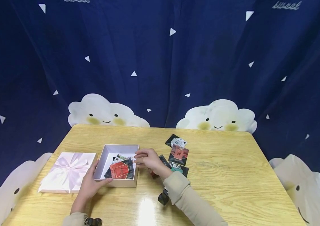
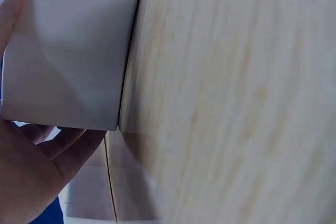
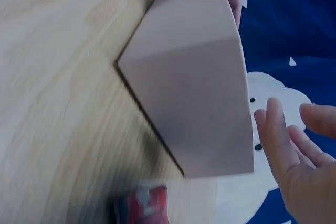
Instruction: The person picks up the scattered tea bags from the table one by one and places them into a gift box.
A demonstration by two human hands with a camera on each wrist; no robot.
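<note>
An open white box (image 1: 123,183) sits on the table with several small flat packets inside, a red-and-black packet (image 1: 119,170) on top. My left hand (image 1: 90,185) grips the box at its near left corner, thumb over the front rim and fingers along the left side. In the left wrist view those fingers (image 2: 79,153) bend round the box's edge. My right hand (image 1: 150,161) is at the box's right rim, its fingers reaching over it. In the right wrist view, the right hand (image 3: 299,166) shows thumb and fingers apart with nothing between them.
A white lid with a ribbon bow (image 1: 69,169) lies left of the box. On the right are more packets: a red one (image 1: 178,154), a black-and-white one (image 1: 177,142) and a green one (image 1: 177,167). A dark blue curtain (image 1: 160,62) hangs behind the wooden table (image 1: 227,175).
</note>
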